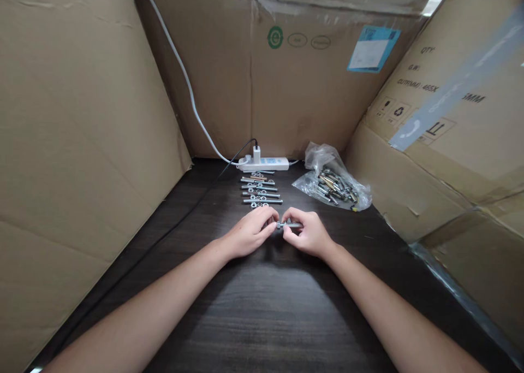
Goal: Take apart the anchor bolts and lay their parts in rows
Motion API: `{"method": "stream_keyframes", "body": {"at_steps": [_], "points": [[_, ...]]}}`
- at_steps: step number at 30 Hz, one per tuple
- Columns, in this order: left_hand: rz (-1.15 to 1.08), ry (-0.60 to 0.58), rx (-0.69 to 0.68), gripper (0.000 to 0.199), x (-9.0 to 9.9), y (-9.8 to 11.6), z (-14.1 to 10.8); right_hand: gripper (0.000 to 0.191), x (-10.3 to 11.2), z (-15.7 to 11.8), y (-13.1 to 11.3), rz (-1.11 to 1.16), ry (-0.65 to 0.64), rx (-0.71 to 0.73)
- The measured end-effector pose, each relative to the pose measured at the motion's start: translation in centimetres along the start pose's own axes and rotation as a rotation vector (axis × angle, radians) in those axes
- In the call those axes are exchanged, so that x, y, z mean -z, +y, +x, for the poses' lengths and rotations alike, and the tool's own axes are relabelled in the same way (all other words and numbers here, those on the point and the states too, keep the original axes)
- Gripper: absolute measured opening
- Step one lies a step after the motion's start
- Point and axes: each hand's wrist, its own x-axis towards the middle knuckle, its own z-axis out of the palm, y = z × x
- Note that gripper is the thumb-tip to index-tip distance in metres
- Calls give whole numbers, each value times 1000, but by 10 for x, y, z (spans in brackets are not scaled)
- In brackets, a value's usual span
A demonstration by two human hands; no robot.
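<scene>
A silvery metal bolt (293,225) lies level between my two hands, just above the dark table. My right hand (309,232) pinches it between thumb and fingers, its shank pointing right. My left hand (254,232) is closed at the bolt's left end, where a small nut-like piece (279,225) shows at the fingertips. Whether that piece is a nut or the bolt's head I cannot tell. Just beyond my left hand, several bolts (262,194) lie in a stacked column, with nuts and washers (258,205) between them.
A clear plastic bag (327,165) of metal fasteners lies at the back right. Behind the bolts is a white power strip (270,164) with a plugged-in charger (256,154). A black cable (180,228) crosses the table's left side. Cardboard boxes (213,78) wall in the back and sides.
</scene>
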Motion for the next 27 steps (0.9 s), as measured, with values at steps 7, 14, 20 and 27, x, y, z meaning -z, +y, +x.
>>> {"method": "stream_keyframes", "body": {"at_steps": [7, 14, 20, 27], "points": [[5, 9, -23, 15, 2, 3, 0, 6, 0, 0, 0, -15, -5, -2], [37, -11, -39, 16, 2, 0, 0, 7, 0, 0, -1, -18, -14, 2], [58, -10, -69, 19, 0, -3, 0, 7, 0, 0, -1, -13, -6, 10], [29, -3, -11, 13, 1, 1, 0, 7, -2, -1, 1, -17, -16, 3]]}}
